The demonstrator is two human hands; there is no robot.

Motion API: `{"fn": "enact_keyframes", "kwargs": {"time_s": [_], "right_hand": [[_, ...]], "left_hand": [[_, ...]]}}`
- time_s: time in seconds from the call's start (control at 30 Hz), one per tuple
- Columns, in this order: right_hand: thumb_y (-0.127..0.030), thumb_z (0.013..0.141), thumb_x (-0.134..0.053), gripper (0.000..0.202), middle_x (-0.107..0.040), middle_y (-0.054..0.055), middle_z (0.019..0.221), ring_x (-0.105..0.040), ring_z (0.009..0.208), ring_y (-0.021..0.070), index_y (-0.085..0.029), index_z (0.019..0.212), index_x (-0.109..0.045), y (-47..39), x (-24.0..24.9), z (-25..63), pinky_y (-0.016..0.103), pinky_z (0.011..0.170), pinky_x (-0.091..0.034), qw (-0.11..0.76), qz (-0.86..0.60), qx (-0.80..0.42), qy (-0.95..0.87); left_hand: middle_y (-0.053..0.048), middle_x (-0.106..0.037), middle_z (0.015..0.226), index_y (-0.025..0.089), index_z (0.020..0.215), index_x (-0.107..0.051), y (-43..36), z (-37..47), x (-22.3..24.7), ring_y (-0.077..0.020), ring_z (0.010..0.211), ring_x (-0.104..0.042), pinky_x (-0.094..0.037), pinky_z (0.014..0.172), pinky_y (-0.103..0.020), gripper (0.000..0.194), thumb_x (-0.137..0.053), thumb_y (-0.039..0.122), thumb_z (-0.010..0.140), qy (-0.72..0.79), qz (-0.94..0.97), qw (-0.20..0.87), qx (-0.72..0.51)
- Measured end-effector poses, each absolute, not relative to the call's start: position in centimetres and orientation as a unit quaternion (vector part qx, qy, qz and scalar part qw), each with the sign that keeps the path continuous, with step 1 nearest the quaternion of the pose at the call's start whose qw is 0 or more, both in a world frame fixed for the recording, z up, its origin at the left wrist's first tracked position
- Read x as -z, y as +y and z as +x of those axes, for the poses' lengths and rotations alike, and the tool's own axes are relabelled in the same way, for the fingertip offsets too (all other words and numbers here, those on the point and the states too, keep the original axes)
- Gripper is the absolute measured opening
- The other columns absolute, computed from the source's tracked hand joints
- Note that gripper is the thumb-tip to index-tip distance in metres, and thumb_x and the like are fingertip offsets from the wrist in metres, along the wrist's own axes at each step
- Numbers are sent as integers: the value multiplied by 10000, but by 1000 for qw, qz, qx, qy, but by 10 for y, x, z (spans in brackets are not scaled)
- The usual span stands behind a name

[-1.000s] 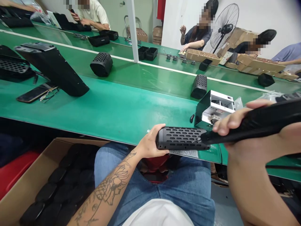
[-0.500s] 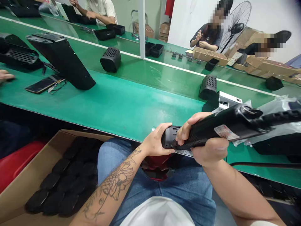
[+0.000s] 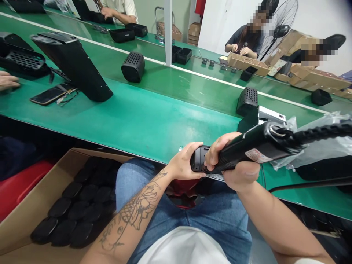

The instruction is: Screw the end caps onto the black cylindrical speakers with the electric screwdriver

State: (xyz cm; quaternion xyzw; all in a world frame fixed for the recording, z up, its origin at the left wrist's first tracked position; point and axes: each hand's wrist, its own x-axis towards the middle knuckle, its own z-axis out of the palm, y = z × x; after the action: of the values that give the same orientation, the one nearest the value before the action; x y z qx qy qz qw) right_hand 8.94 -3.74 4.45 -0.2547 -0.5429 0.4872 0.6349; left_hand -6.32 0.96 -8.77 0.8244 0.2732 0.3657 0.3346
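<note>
**Driver at an angle, casing right on the bench edge**

So our black slotted casing (image 3: 198, 159) is at the near edge of the green bench (image 3: 154, 128), just above our lap. Main worry: if the black corded tool (image 3: 242, 152) leans or pushes off-line, its tip could skid and scratch the casing. Can't see the tip, it's hidden. A loose left grip could also let the casing roll off the edge.

Our left hand (image 3: 181, 163) comes in from the side, fingers clamped around the casing's end. Our right hand (image 3: 243, 176) has its fingers curled round the tool, forearm angled up from the lower right. Farther out, there's a clear plastic bag (image 3: 327, 141) under the cord (image 3: 324, 132).
</note>
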Motion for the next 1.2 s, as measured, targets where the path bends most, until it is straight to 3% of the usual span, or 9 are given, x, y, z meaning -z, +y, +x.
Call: {"fn": "enact_keyframes", "kwargs": {"time_s": [0.23, 0.43, 0.57, 0.67, 0.77, 0.87, 0.97, 1.07, 1.2], "right_hand": [[-683, 702, -797, 499, -631, -2, 639, -580, 479, 201, -253, 932, -692, -38, -43, 88, 385, 497, -514, 618, -260, -492, -555], [-759, 743, -703, 577, -643, 18, 601, -585, 434, 210, -229, 972, -692, -50, -75, 105, 374, 424, -498, 653, -276, -431, -559], [-873, 778, -497, 699, -610, 17, 534, -602, 411, 240, -202, 881, -660, -36, -98, 159, 422, 425, -531, 729, -338, -280, -526], [-777, 833, -560, 598, -542, -23, 491, -539, 354, 191, -183, 833, -626, -15, -96, 211, 347, 372, -475, 786, -421, -70, -448], [-698, 887, -571, 517, -526, -34, 485, -558, 377, 188, -183, 866, -610, 3, -79, 255, 313, 389, -450, 762, -481, 37, -433], [-687, 881, -593, 496, -531, -44, 496, -552, 390, 174, -190, 883, -584, 11, -59, 280, 305, 424, -447, 743, -495, 49, -447], [-688, 893, -569, 494, -543, -37, 514, -571, 416, 176, -194, 865, -575, 11, -45, 288, 313, 459, -469, 743, -493, 30, -453], [-658, 923, -526, 470, -566, -15, 544, -593, 441, 179, -198, 855, -590, 3, -42, 288, 316, 473, -485, 742, -493, -14, -454], [-613, 892, -583, 420, -586, 2, 562, -601, 462, 187, -199, 875, -653, -12, -54, 279, 332, 478, -514, 763, -461, -75, -446]], "left_hand": [[-128, -468, 1510, 271, 1557, -254, 10, -64, 89, -329, 1374, -513, -492, 1122, -502, 1119, -879, 466, 649, 276, 825, 332, -364], [-144, -521, 1451, 232, 1531, -296, -2, -62, 88, -333, 1311, -565, -489, 1120, -505, 1045, -841, 501, 680, 300, 829, 280, -380], [-197, -503, 1440, 183, 1553, -270, -47, -48, 101, -380, 1351, -512, -452, 1130, -565, 1050, -820, 486, 712, 409, 787, 131, -443], [-262, -430, 1445, 116, 1557, -264, -96, -36, 116, -421, 1361, -474, -478, 1077, -599, 1054, -803, 466, 722, 425, 769, 65, -473], [-279, -393, 1475, 102, 1513, -344, -135, -28, 124, -407, 1342, -486, -519, 1013, -585, 850, -694, 398, 797, 354, 800, 57, -481], [-247, -458, 1449, 118, 1419, -477, -141, -22, 115, -342, 1279, -542, -547, 978, -506, 609, -573, 243, 831, 235, 853, 69, -460], [-177, -560, 1384, 170, 1355, -571, -112, -15, 80, -271, 1192, -581, -518, 1017, -436, 534, -546, 170, 822, 130, 903, 44, -407], [-112, -493, 1529, 272, 1470, -498, -66, -7, 32, -297, 1358, -485, -360, 1188, -484, 690, -610, 210, 792, 95, 957, 39, -270], [-151, -515, 1486, 216, 1539, -414, -22, 4, -5, -332, 1362, -477, -254, 1243, -501, 843, -662, 369, 748, 54, 987, 63, -138]]}}
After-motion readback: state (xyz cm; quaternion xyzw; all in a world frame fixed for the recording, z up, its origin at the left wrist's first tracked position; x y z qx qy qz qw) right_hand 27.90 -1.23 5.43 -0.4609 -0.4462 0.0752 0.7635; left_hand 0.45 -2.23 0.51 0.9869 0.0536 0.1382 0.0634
